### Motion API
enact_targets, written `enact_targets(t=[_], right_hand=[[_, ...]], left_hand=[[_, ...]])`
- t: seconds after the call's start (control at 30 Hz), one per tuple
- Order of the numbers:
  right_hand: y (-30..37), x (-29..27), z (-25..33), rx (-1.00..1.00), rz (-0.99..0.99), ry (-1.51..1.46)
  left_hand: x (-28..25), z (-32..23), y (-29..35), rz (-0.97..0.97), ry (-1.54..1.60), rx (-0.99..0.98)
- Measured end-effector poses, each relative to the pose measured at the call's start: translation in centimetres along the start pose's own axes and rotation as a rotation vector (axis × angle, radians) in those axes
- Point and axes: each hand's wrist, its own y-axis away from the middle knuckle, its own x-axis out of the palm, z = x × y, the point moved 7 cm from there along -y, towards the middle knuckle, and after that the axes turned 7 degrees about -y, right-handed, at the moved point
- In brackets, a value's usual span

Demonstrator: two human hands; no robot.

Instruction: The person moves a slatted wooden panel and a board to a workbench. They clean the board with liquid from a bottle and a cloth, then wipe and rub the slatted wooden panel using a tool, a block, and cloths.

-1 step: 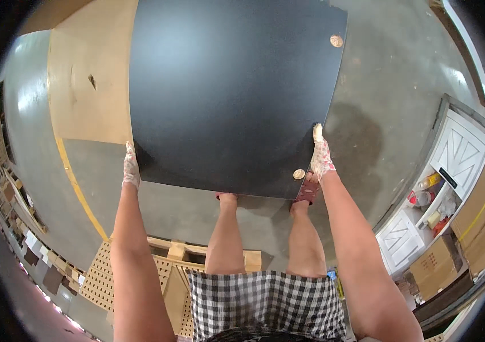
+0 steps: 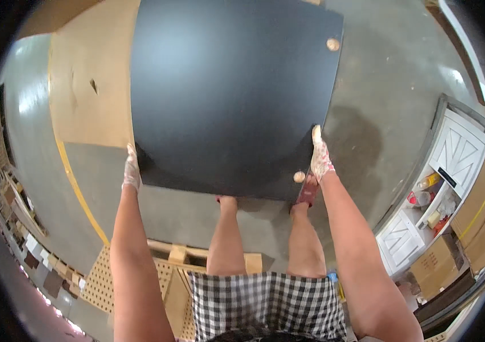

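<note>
Clearly, two hands are holding one black board (image 2: 225,102) in front of two legs. The left hand (image 2: 131,170) is gripping its left edge near the lower corner and the right hand (image 2: 321,157) its right edge; how far their fingers are curling underneath, I cannot tell. Flat and dark, the board is catching a pale sheen towards its upper left, and two round tan spots (image 2: 332,44) are showing beside its right edge. One tan sheet (image 2: 94,108) is lying along its left side. Its near edge is partly covering two red slippers (image 2: 309,192). One white cabinet (image 2: 460,145) is standing well apart, to the right.
</note>
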Motion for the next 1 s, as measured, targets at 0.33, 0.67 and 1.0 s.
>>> enact_targets(t=[0.33,0.67,1.0], right_hand=[[7.5,-5.7,12.4,-0.087,-0.194,0.580],[25.3,-15.9,14.8,-0.316,-0.032,1.047],[45.6,-23.8,12.3,0.002,-0.120,0.911]], left_hand=[[0.7,-5.9,12.6,0.156,-0.002,-0.192],[0.1,-10.7,41.8,-0.057,2.008,-0.724],[-3.0,-15.1,45.2,0.408,0.205,-0.029]])
